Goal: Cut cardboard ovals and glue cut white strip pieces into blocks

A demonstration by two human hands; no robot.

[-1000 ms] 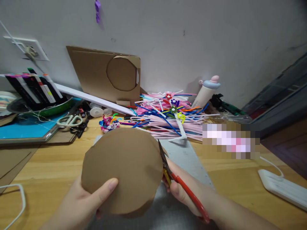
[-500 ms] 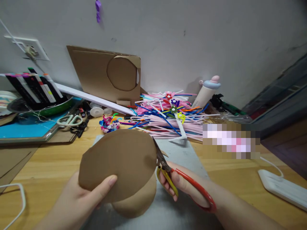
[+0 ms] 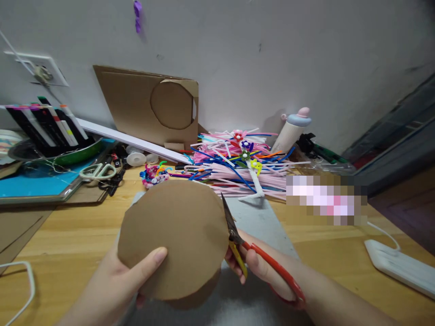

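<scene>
A roughly round brown cardboard disc is pinched at its lower left by my left hand, thumb flat on its face and fingers hidden underneath. A second cardboard piece peeks out below its lower edge. My right hand is closed round the red and yellow handles of a pair of scissors. The dark blades lie along the disc's right edge, tips pointing up and away. Under both hands is a grey mat on the wooden table.
Behind the mat lie a heap of pipe cleaners and a pipe-cleaner flower stem. Cardboard sheets lean on the wall. Markers and green-handled scissors are left; a bottle and white device are right.
The disc has tilted to face me more and shifted slightly right, covering more of the piece beneath. The scissor handles have moved closer together, and the blades still meet the right edge.
</scene>
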